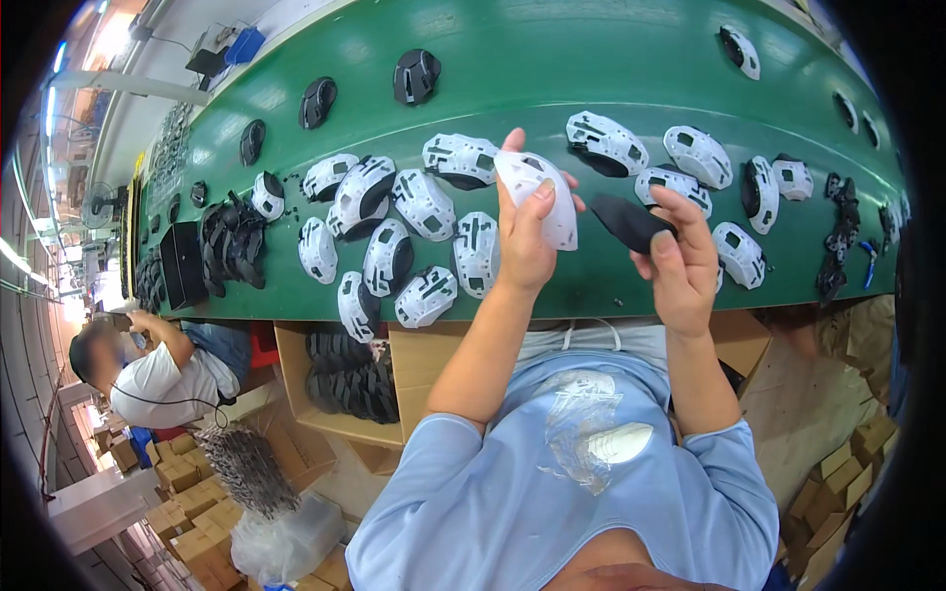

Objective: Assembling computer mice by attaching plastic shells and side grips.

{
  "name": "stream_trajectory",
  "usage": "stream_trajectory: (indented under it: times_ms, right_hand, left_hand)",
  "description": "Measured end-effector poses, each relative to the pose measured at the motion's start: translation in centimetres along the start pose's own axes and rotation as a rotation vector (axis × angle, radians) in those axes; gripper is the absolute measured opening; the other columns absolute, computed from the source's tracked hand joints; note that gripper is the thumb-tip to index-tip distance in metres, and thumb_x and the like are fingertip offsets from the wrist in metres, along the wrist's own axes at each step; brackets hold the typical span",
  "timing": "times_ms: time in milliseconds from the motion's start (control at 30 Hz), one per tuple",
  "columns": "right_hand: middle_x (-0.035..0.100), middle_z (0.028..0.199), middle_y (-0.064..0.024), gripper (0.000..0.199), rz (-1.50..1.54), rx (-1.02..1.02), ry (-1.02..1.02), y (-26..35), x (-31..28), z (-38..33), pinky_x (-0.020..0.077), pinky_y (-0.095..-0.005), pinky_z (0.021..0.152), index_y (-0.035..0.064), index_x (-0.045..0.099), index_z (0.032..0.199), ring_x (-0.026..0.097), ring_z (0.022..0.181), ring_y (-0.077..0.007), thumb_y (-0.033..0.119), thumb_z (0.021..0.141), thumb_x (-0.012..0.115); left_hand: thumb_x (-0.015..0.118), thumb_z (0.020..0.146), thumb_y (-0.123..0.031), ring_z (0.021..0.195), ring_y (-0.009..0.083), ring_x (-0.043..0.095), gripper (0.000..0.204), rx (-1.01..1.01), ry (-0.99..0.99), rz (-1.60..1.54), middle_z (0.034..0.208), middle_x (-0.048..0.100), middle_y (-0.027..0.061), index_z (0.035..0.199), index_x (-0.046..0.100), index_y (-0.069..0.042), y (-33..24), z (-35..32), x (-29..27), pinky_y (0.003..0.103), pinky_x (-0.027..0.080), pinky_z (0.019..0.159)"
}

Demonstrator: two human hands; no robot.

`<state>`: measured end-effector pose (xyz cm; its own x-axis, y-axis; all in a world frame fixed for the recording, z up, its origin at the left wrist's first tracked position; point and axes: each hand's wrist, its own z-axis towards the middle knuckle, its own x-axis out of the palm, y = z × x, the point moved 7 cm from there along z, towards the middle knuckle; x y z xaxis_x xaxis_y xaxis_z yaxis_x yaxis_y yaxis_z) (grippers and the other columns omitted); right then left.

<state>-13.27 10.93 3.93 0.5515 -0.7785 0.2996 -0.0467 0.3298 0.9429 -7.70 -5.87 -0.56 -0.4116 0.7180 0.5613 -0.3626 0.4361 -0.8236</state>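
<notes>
Holding a white plastic mouse shell [540, 197] upright above the green bench [552, 59], the left hand [522, 236] is gripping it with the thumb across its face and the fingers curled behind, so the curved outer side is turning toward the person. The right hand [680, 266] is closing around a black shell piece [629, 223], pinching its near end and pointing the free end at the white part; the two pieces are sitting near each other but apart, seemingly held so that they can be lined up. Both are raised over the near edge of the bench, close in front of the chest, where they are easy to see.

White shells with black inserts [424, 207] are lying spread across the bench to the left of the hands, more are lying to the right [695, 158], and separate black shells [416, 77] are resting farther back. An open cardboard box of black parts [350, 374] is standing under the bench edge beside the left forearm, within reach. Another person [163, 379] is sitting farther to the left.
</notes>
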Motion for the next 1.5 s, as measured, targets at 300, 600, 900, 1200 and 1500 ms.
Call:
stream_trajectory:
  times_ms: [300,600,900,1200,1500]
  right_hand:
    - [0.066,0.113,-0.0051,0.032,0.069,0.194,0.134,-2.7,2.1,0.7,0.0467,-0.0216,0.08,-0.0033,0.058,0.131,0.059,0.092,-0.0076,0.009,0.101,0.058]
    - [0.063,0.103,-0.0054,0.03,0.019,0.042,0.246,-0.5,0.6,2.5,0.0496,-0.0247,0.081,-0.0032,0.059,0.123,0.061,0.091,-0.0102,0.007,0.096,0.065]
    - [0.059,0.103,-0.0046,0.015,0.327,0.076,0.128,-2.3,0.6,2.0,0.0457,-0.025,0.084,0.0068,0.049,0.096,0.058,0.094,-0.0107,0.003,0.094,0.063]
    - [0.051,0.133,-0.0139,0.016,-0.265,-0.267,0.018,-3.4,1.8,1.4,0.0331,-0.0419,0.109,0.0068,0.07,0.108,0.043,0.127,-0.0241,0.017,0.097,0.065]
    - [0.059,0.125,-0.0133,0.042,0.04,0.048,0.049,-5.3,-0.2,1.2,0.0484,-0.0307,0.088,0.0076,0.058,0.136,0.056,0.103,-0.0159,0.017,0.096,0.066]
  left_hand:
    - [0.04,0.098,-0.07,0.087,0.0171,0.062,0.063,0.088,-0.152,-0.063,0.11,0.058,0.0086,0.119,0.048,-0.011,0.1,-0.2,0.0,0.031,0.052,0.073]
    - [0.046,0.098,-0.067,0.073,0.0174,0.064,0.064,-0.232,-0.159,-0.078,0.096,0.062,0.0058,0.113,0.057,-0.006,1.5,-0.1,-1.7,0.03,0.052,0.058]
    - [0.057,0.098,-0.056,0.088,0.0144,0.063,0.054,-0.16,0.058,-0.093,0.099,0.068,0.0094,0.104,0.061,-0.003,0.5,-0.8,-1.5,0.028,0.05,0.076]
    - [0.048,0.096,-0.067,0.054,0.0173,0.061,0.075,-0.226,0.228,0.219,0.078,0.066,0.0136,0.109,0.067,0.005,-0.5,-4.0,1.6,0.027,0.048,0.05]
    - [0.054,0.103,-0.035,0.082,0.012,0.057,0.044,-0.134,0.26,0.383,0.101,0.066,0.0083,0.092,0.073,0.004,0.3,-3.7,-0.1,0.028,0.043,0.071]
